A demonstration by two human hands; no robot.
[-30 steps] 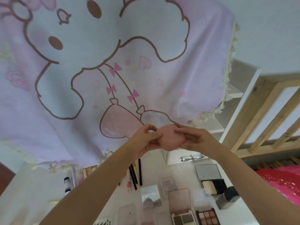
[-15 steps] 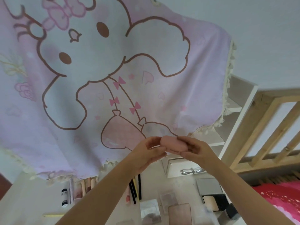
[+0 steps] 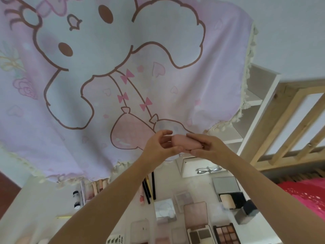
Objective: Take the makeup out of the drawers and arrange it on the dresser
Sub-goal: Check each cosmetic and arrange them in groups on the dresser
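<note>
Both hands are raised in front of the cartoon wall cloth (image 3: 123, 76), sharing one pink makeup sponge (image 3: 184, 142): the right hand (image 3: 209, 147) pinches its right end between curled fingers and thumb, while the left hand (image 3: 161, 147) curls loosely round the left end, its thumb under the sponge and its upper fingers arched just clear of it. The sponge is held in the air, well above the dresser top (image 3: 198, 187), where palettes, compacts and pencils already lie in rows, among them an open eyeshadow palette (image 3: 226, 233) (its pans uncovered) and a powder compact (image 3: 228, 200). The main risk, as I judge it, is the soft, rounded sponge squeezing out of so light a two-handed pinch during a handover; falling from this height, it could land on the open pans and pick up pigment, or bounce off the dresser edge toward the red bedding (image 3: 306, 196).
</note>
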